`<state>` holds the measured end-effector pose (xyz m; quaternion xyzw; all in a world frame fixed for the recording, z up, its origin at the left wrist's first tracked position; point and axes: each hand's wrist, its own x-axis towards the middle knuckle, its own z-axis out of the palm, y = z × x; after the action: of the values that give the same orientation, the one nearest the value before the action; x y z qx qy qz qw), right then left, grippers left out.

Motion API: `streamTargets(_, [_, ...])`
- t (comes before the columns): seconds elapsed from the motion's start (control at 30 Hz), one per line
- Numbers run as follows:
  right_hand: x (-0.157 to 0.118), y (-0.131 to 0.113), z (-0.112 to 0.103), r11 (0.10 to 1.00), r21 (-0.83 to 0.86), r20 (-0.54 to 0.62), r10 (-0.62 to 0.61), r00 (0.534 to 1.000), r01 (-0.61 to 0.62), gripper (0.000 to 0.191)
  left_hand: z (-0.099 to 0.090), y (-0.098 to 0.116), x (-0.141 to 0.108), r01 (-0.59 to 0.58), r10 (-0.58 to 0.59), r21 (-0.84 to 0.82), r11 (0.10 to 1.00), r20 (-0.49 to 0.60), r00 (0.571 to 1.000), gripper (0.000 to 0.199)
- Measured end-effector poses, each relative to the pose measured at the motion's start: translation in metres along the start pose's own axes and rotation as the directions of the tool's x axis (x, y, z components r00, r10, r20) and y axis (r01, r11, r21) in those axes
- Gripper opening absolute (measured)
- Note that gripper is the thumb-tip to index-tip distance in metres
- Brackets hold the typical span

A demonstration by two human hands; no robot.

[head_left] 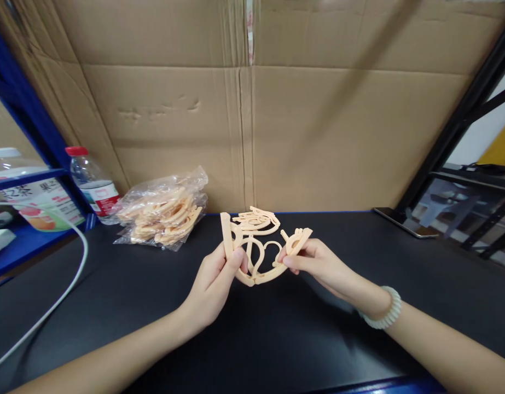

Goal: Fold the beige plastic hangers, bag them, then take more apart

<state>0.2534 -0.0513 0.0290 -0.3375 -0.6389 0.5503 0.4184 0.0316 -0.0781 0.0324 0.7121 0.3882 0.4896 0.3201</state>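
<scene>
Between my two hands a beige plastic folding hanger (269,276) is held up above the black table, its arms bent into a V around the low middle joint. My left hand (211,282) is closed on the left arm, thumb on the near face. On the other side my right hand (328,268) pinches the right arm close to its upper end. A curved hook and inner loops show between the arms. Just behind lie more beige hanger pieces (258,223) on the tabletop; the held one partly covers them.
A clear plastic bag (166,210) full of similar beige hangers lies at the back left. Beside it stands a red-capped bottle (94,186). A white cable (71,284) crosses the table's left side. Cardboard (318,137) walls the back; a flat dark device (404,221) lies back right.
</scene>
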Motion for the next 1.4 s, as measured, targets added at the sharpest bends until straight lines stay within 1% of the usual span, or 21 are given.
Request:
streamTargets(0.17, [-0.001,-0.002,-0.003,0.999,0.044,0.003,0.023,1.000,-0.023,0.014,0.000,0.000,-0.001,-0.029,0.028,0.040,0.999,0.007,1.000,0.037])
streamTargets(0.3, [-0.002,-0.006,-0.002,0.992,0.113,0.024,0.044,0.999,-0.046,0.018,0.001,0.004,-0.001,-0.063,0.062,0.071,0.995,0.018,0.998,0.035])
streamTargets(0.47, [-0.001,-0.006,0.000,0.991,0.131,-0.013,0.015,1.000,-0.014,0.011,0.002,0.007,-0.003,-0.110,0.107,0.072,0.991,0.040,0.993,0.032])
streamTargets(0.57, [0.001,-0.001,-0.001,0.988,0.151,-0.048,0.008,0.999,-0.001,0.012,0.001,0.005,-0.005,-0.127,0.127,0.070,0.989,0.002,0.992,0.033])
streamTargets(0.7, [0.003,0.006,-0.004,0.972,0.234,-0.096,0.039,0.995,-0.016,0.017,0.000,-0.002,-0.007,-0.166,0.174,0.104,0.981,-0.069,0.982,0.034])
streamTargets(0.83, [0.006,0.010,-0.007,0.960,0.282,-0.158,0.048,0.986,-0.002,0.026,-0.001,-0.007,-0.008,-0.174,0.183,0.090,0.981,-0.099,0.978,0.035])
streamTargets(0.93, [0.008,0.011,-0.009,0.951,0.309,-0.190,0.060,0.980,0.002,0.031,0.000,-0.006,-0.008,-0.169,0.179,0.089,0.982,-0.115,0.977,0.036])
streamTargets(1.0, [0.008,0.012,-0.009,0.945,0.328,-0.199,0.077,0.977,-0.008,0.032,0.000,-0.003,-0.007,-0.157,0.165,0.099,0.983,-0.081,0.983,0.035])
streamTargets(1.1, [0.007,0.011,-0.005,0.942,0.336,-0.149,0.070,0.986,-0.016,0.031,0.000,0.001,-0.007,-0.141,0.134,0.146,0.979,0.059,0.989,0.031])
streamTargets(1.23, [0.004,0.011,0.003,0.943,0.331,-0.058,0.014,0.998,0.006,0.025,0.003,0.004,-0.005,-0.158,0.108,0.196,0.968,0.242,0.964,0.031])
streamTargets(1.3, [0.003,0.013,0.005,0.942,0.334,-0.033,-0.010,0.999,0.020,0.022,0.006,0.005,-0.005,-0.153,0.101,0.164,0.975,0.292,0.951,0.028])
streamTargets(1.33, [0.003,0.013,0.005,0.941,0.337,-0.023,-0.021,1.000,0.027,0.020,0.007,0.005,-0.005,-0.131,0.088,0.122,0.984,0.308,0.947,0.027])
streamTargets(1.37, [0.003,0.014,0.005,0.939,0.342,-0.014,-0.030,0.999,0.033,0.019,0.009,0.004,-0.005,-0.083,0.057,0.063,0.995,0.329,0.943,0.026])
streamTargets(1.4, [0.003,0.014,0.005,0.937,0.348,-0.008,-0.037,0.999,0.037,0.018,0.010,0.004,-0.005,-0.008,0.008,-0.002,1.000,0.356,0.935,0.027])
